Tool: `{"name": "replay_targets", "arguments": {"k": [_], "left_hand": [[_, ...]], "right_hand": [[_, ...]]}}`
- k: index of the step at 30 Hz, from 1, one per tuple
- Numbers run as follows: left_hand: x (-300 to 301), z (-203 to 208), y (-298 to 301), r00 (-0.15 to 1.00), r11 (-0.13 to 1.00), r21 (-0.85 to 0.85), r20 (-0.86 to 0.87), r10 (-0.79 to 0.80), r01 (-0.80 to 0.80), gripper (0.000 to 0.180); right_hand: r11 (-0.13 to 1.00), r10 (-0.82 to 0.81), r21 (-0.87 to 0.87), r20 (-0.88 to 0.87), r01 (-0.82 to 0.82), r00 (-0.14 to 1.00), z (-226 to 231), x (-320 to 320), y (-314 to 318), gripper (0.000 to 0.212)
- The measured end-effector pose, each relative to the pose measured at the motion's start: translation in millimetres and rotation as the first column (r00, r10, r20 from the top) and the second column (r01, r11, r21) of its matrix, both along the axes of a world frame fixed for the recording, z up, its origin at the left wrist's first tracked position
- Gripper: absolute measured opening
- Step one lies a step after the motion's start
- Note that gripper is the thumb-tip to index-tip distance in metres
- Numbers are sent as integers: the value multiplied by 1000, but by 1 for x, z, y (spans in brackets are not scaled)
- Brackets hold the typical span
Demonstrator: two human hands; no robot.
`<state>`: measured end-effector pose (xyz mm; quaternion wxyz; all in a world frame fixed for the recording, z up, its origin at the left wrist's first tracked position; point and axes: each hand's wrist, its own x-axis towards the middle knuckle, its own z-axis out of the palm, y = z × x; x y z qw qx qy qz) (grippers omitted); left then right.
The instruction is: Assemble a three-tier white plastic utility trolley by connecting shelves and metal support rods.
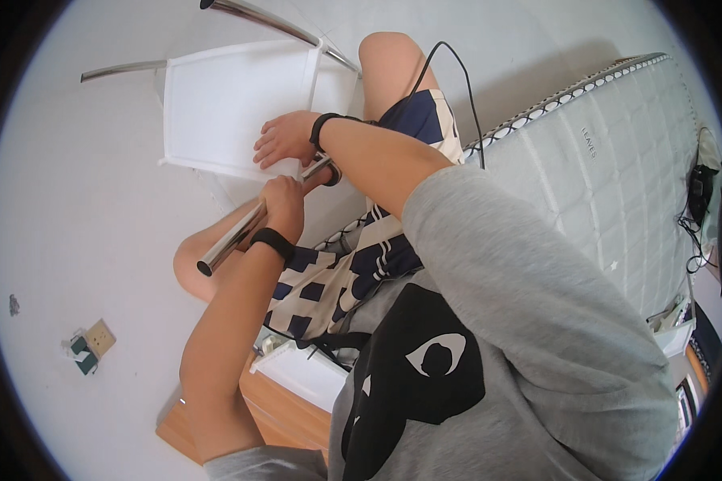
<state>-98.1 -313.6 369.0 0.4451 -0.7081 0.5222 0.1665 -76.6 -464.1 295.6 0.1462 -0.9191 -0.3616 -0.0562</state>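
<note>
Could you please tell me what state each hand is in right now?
Left hand: closed around the chrome tube.
Right hand: open, fingers slightly spread over the white panel.

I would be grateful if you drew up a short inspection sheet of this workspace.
Surface: pale surface behind the work, with a small dark mark; where floor meets wall is unclear.
Job's things: white panel with metal tubes beyond it; a nearer metal tube slants across the person's leg.
Clutter: dark items at the right edge, too small to identify.
Hands: left hand closed around the nearer tube; right hand open, at the panel's near edge.
Cables: black cable arching past the knee.
Surroundings: grey quilted mattress; beige socket; wooden furniture.
</note>
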Motion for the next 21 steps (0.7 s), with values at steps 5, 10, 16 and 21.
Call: {"name": "replay_targets", "arguments": {"k": [5, 10, 16, 21], "left_hand": [[1, -5, 9, 999, 999, -9, 1, 36, -36, 12], [9, -2, 7, 997, 996, -55, 17, 78, -77, 11], [32, -38, -2, 998, 935, -350, -20, 51, -55, 28], [38, -28, 15, 996, 981, -183, 80, -47, 61, 14]], "right_hand": [[999, 34, 32, -1, -34, 999, 0, 2, -8, 82], [998, 12, 57, 40, -14, 999, 1, 10, -2, 80], [967, -253, 59, 75, 249, 965, -8, -9, 13, 57], [914, -330, -264, -49, 306, 943, 84, 7, 7, 19]]}}
